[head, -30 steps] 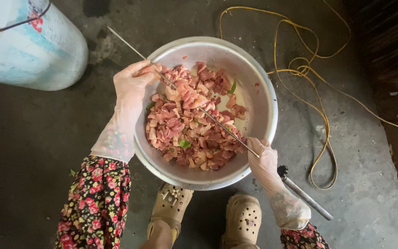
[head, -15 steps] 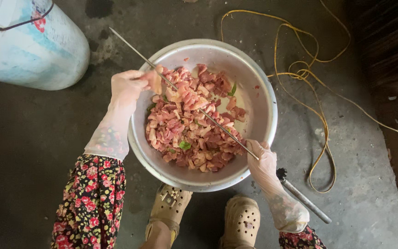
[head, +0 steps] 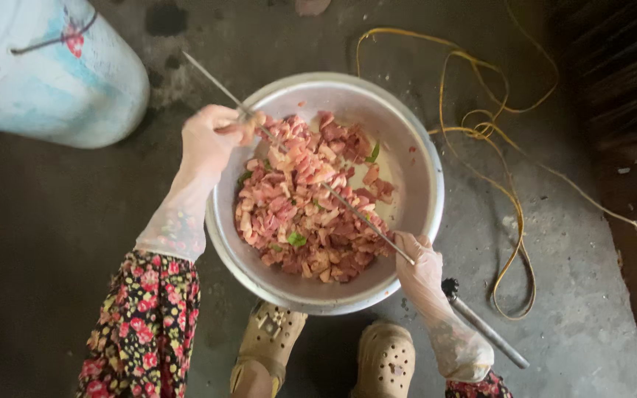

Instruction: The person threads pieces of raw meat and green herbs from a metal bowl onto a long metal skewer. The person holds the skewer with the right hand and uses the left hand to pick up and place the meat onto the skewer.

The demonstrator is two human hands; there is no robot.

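Holding the thin metal skewer (head: 311, 173) slantwise over the bowl (head: 414, 158) — left hand (head: 211, 136) pinching upper part, right hand (head: 418, 269) gripping its lower end

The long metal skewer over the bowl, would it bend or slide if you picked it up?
The skewer looks thin and straight, held at both ends by the left hand and right hand, so it is probably stiff and light. It may be slippery: both hands wear thin plastic gloves, and it crosses wet-looking raw meat pieces in the metal bowl.
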